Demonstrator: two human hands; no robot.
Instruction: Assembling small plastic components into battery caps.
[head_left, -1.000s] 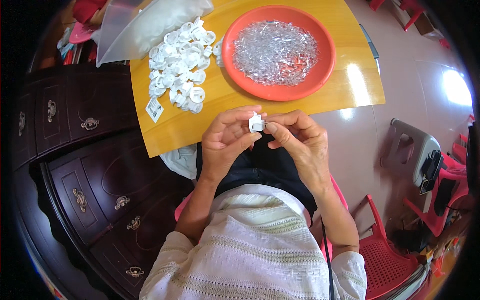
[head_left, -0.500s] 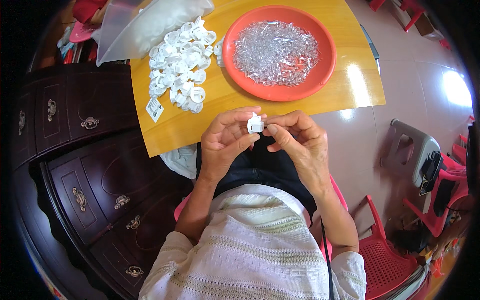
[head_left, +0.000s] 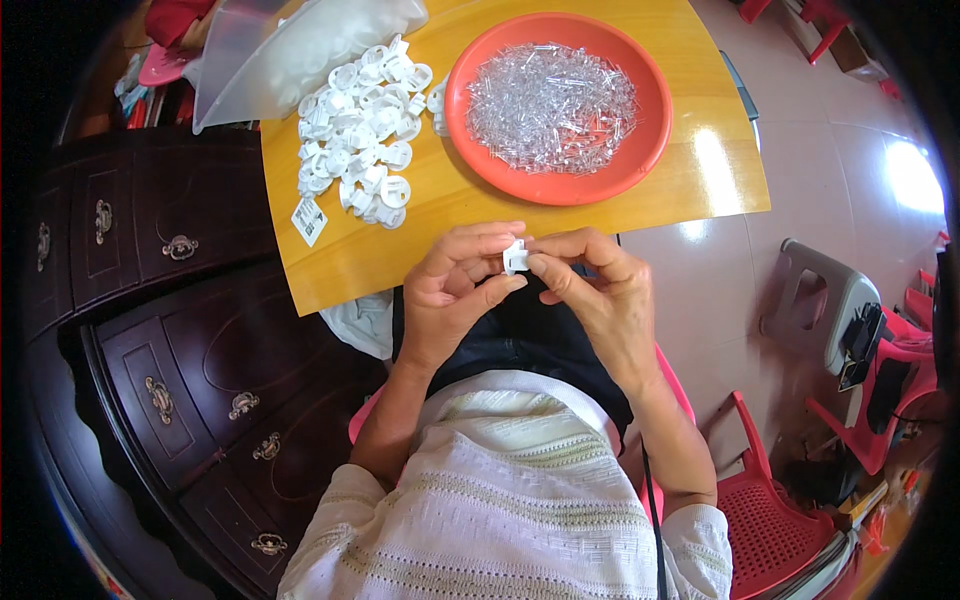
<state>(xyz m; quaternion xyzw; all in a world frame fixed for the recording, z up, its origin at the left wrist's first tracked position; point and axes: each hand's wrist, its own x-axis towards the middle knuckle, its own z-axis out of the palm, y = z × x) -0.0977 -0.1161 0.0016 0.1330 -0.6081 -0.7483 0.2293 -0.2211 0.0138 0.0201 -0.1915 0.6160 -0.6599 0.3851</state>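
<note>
Here, my left hand (head_left: 455,290) and right hand (head_left: 600,295) both pinch one small white plastic piece (head_left: 515,257); each grip is closed on it, thumbs and forefingers meeting from opposite sides. I hold it just off the near edge of the wooden worktop (head_left: 690,190), above my lap, probably so fine fitting stays close to my eyes. Beyond, a heap of white plastic rings (head_left: 365,130) lies beside an orange plate (head_left: 640,160) of clear thin pins (head_left: 550,100), within reach. A clear bag (head_left: 290,50) lies left of them.
</note>
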